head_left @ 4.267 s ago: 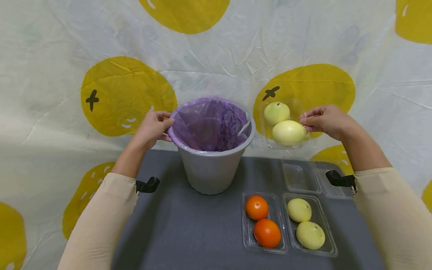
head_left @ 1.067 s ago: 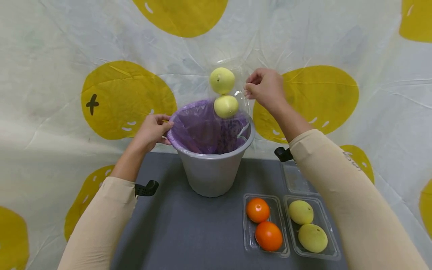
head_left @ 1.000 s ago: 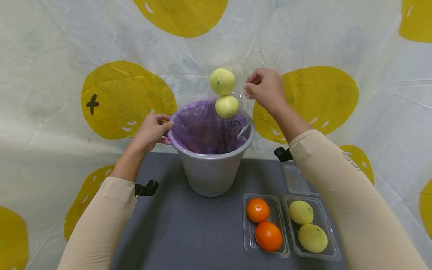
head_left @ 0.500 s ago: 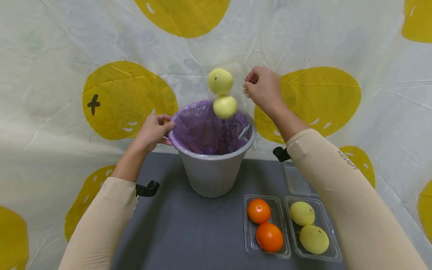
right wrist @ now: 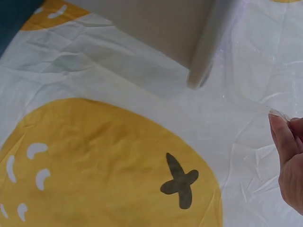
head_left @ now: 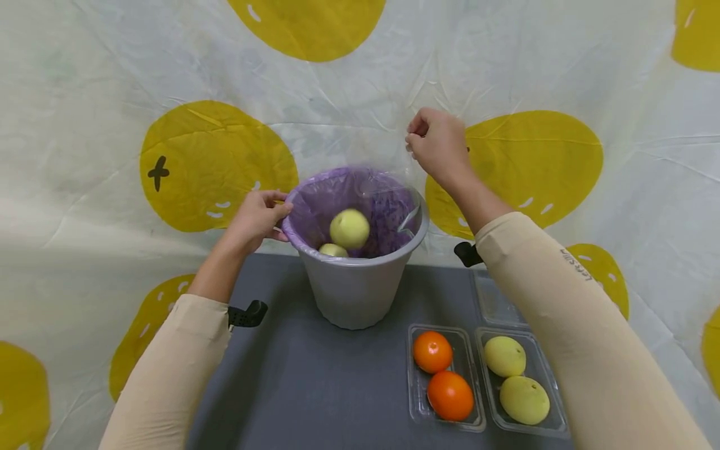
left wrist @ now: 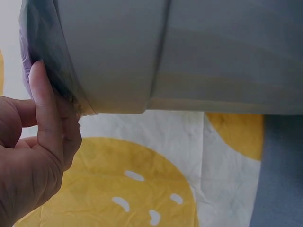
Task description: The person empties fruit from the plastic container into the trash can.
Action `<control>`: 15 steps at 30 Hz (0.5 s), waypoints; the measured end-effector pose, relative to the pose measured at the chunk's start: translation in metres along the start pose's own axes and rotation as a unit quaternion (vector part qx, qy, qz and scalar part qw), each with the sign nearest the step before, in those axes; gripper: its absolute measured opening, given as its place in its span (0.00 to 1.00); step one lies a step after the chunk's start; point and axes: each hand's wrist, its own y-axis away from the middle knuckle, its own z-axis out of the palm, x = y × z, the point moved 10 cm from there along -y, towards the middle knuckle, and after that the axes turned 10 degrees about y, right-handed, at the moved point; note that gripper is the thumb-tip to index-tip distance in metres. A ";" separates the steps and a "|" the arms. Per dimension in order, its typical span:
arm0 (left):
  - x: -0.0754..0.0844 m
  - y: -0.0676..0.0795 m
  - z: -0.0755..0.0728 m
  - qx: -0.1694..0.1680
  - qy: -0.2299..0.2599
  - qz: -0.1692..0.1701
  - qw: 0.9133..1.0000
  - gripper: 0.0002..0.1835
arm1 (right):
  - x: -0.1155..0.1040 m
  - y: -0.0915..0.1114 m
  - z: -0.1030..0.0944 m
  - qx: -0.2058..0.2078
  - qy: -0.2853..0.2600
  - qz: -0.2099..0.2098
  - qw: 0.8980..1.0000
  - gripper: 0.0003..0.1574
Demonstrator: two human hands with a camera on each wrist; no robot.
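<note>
Melons (head_left: 350, 229) dropped into bin (head_left: 355, 294), below-left of my right fingers (right wrist: 284, 142), clamped on tray (head_left: 388, 181); my left fingers (left wrist: 45, 104) grip bin.

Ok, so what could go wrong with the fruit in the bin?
The two pale fruits inside the bin might bump each other and bruise. The clear tray could slip in too, since the right grip seems to pinch only its edge. The purple bag might get tugged loose, though the left grip holds its edge.
</note>
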 end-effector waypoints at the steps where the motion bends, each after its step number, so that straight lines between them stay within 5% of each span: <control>1: 0.000 0.000 0.000 0.001 0.001 0.000 1.000 0.25 | -0.002 0.000 -0.002 0.006 0.003 -0.006 1.000 0.07; 7: 0.001 -0.001 0.001 0.002 0.001 0.001 1.000 0.24 | -0.002 -0.001 -0.011 0.033 -0.009 -0.019 0.999 0.07; 15: 0.003 -0.004 0.003 0.001 0.007 -0.001 1.000 0.25 | 0.025 0.005 -0.022 0.013 -0.113 0.043 0.993 0.04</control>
